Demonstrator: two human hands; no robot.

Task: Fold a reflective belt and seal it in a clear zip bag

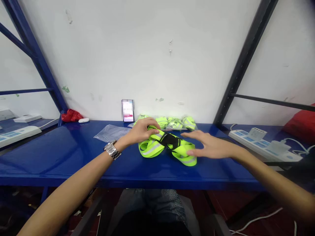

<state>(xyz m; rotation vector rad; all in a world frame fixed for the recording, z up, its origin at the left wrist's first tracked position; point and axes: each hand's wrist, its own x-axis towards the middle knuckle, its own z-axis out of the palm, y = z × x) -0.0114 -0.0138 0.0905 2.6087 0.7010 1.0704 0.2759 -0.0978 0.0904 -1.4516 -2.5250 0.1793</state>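
A neon-yellow reflective strap (152, 150) with silver stripes lies looped on the blue table, a black band (170, 140) across its middle. My left hand (144, 130), with a metal watch on the wrist, pinches the strap's upper left part between thumb and fingers. Over the right loops, my right hand (209, 144) is open, its thumb and fingers apart. Its thumb tip is at the strap's edge; whether they touch I cannot tell. Just left of my left hand lies a clear plastic bag (110, 132).
Several bagged yellow straps (174, 123) line the wall behind. A phone (128, 110) stands upright beside them. Red cloth (71, 115) and a white case (84, 120) sit at the back left. Power strips (264, 144) and blue and dark frame posts flank the table (73, 154).
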